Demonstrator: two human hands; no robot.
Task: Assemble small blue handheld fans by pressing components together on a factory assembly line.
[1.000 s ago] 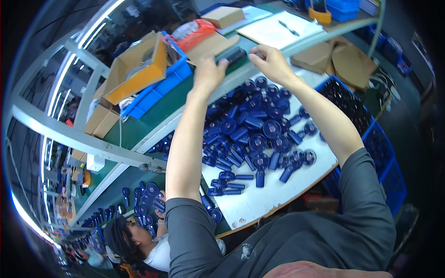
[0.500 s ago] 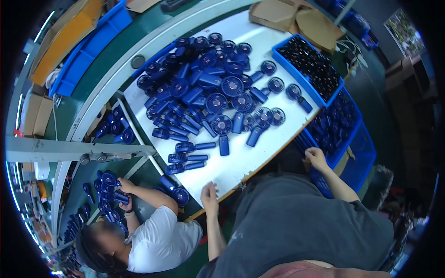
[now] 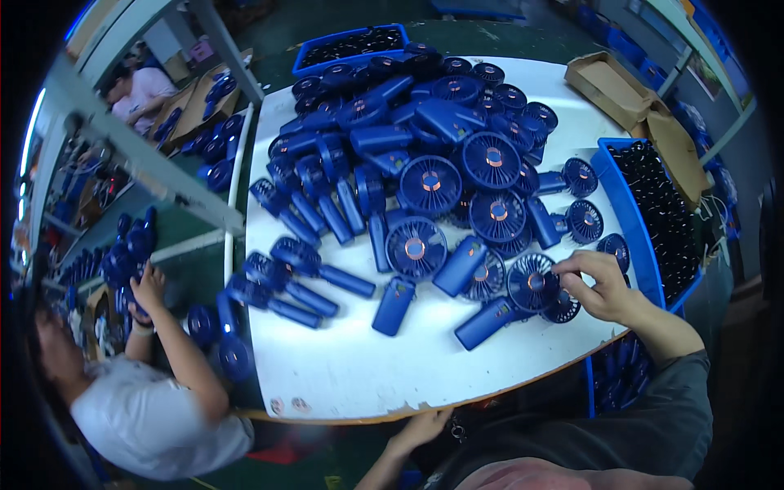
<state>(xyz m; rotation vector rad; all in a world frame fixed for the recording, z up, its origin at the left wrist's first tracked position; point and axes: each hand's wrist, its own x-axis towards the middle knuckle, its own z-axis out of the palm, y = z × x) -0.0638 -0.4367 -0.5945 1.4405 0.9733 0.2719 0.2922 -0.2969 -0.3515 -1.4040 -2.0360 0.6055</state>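
My right hand [image 3: 603, 287] is over the right front of the white table, thumb and fingertips closed at the round head of a blue handheld fan [image 3: 508, 297]. That fan's handle points toward the front left, and another fan head [image 3: 563, 307] sits partly under my fingers. My left hand [image 3: 425, 430] is low at the table's front edge, below the tabletop; its fingers are mostly hidden. A large heap of blue handheld fans [image 3: 430, 184] covers the middle and back of the table. Several fans lie in a loose row [image 3: 298, 278] at its left.
A blue tray of small black parts [image 3: 643, 212] stands along the right edge, another blue tray [image 3: 351, 51] at the back. An opened cardboard box [image 3: 608, 86] lies at the back right. At the left, a co-worker [image 3: 155, 408] handles fans beside a grey metal post [image 3: 155, 175].
The view has turned and come closer to the table. My right hand has moved from beside the blue bin onto a fan; my left hand has dropped from over the tabletop to below its front edge.
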